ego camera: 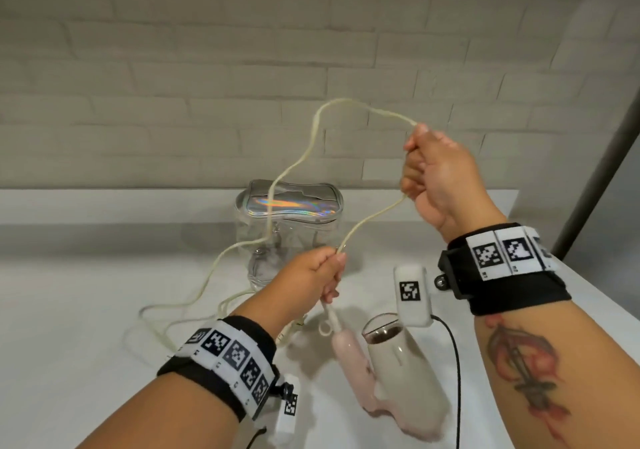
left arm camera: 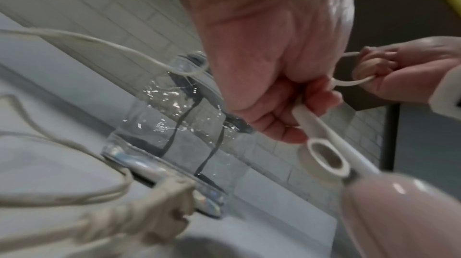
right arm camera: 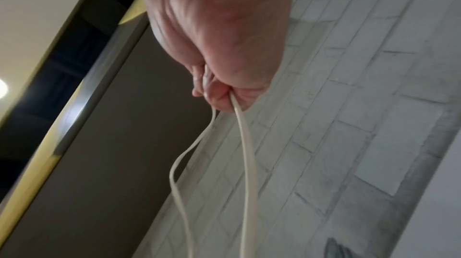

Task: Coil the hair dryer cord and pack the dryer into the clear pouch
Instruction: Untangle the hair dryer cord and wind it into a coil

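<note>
The coiling has only just begun, as far as I can judge: the left hand [ego camera: 320,272] grips the cord [ego camera: 294,166] right where it leaves the dryer [ego camera: 391,376], fingers curled round it at the stiff sleeve, and the right hand [ego camera: 438,178] is raised well above the desk [ego camera: 69,310] with its fingers closed on the cord further along, so one long loop stands in the air between them. Most of the cord is not gathered at all; it trails in loose bends across the desk to the left, with the plug [left arm camera: 164,201] lying at the foot of the pouch [ego camera: 289,230]. The dryer lies on the desk in front of the person, barrel mouth up towards the hands, not yet packed. The pouch stands upright at the back of the desk, and I cannot tell whether its shiny top is zipped. So the looping, the gathering of the plug end and the whole packing step are left. The head view gives the full layout and the height of the right hand. The left wrist view shows what it misses: the hanging ring [left arm camera: 324,158] beside the sleeve, the plug close up, and the pouch with no load inside. The right wrist view shows two strands dropping from the closed fingers [right arm camera: 219,98], and a brick wall [right arm camera: 361,104] behind, but nothing of the desk.
</note>
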Demonstrator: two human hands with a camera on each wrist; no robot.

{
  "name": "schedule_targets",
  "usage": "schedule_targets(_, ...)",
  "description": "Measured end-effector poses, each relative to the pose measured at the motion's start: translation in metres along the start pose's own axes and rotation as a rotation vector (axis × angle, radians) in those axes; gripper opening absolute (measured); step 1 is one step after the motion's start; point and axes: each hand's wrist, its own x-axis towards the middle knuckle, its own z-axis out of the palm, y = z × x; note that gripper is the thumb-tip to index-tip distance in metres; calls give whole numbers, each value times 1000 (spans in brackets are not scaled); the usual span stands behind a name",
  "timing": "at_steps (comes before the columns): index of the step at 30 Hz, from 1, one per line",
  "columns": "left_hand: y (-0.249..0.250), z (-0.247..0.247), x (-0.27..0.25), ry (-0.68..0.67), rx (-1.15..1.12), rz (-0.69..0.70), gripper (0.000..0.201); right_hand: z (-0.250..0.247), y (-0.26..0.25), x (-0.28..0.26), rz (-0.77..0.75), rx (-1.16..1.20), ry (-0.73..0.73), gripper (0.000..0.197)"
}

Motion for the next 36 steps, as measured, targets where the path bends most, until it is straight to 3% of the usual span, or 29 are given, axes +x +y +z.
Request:
schedule_targets(5, 2, -13, -13, 9, -270, -89, 35, -21, 3, 14, 7, 3, 199, 30)
schedule_targets(7, 13, -21, -16, -18, -389, -93, 37, -27, 15, 17, 70, -111, 233, 23)
schedule_targets(10, 30, -31, -21, -142, -470, -48, 35, -37, 36, 17, 236, -369, 232, 28)
schedule_targets(16, 61, -22, -22, -313, -422, 54, 17, -31, 93, -10, 454, -875, -99, 47)
schedule_targets(20, 64, -22, -22, -319, -444, 61, 20, -28, 112, -32, 540, -1242, -442, 40)
schedule_targets(22, 62, -25, -24, -309, -485, 43, 22, -36, 116, -38, 472, -1644, -663, 40)
schedule_targets(23, 60, -26, -24, -305, -498, 29, 22, -41, 116, -40, 386, -1763, -668, 40)
schedule_targets(25, 58, -27, -26, -310, -491, 7, 22, -43, 110, -44, 242, -1584, -528, 33)
schedule_targets(27, 58, -26, -27, -319, -467, -5, 22, -42, 101, -47, 219, -1045, -463, 28)
schedule_targets(29, 57, -26, -27, -318, -461, -9, 22, -35, 91, -54, 310, -545, -567, 36)
schedule_targets(30, 57, -26, -27, -319, -464, -7, 22, -31, 89, -56, 318, -424, -636, 43)
schedule_targets(32, 56, -25, -27, -331, -483, 2, 22, -24, 85, -59, 319, -385, -730, 52)
schedule_targets(36, 52, -23, -26, -319, -506, 7, 28, -23, 84, -60, 282, -500, -839, 27)
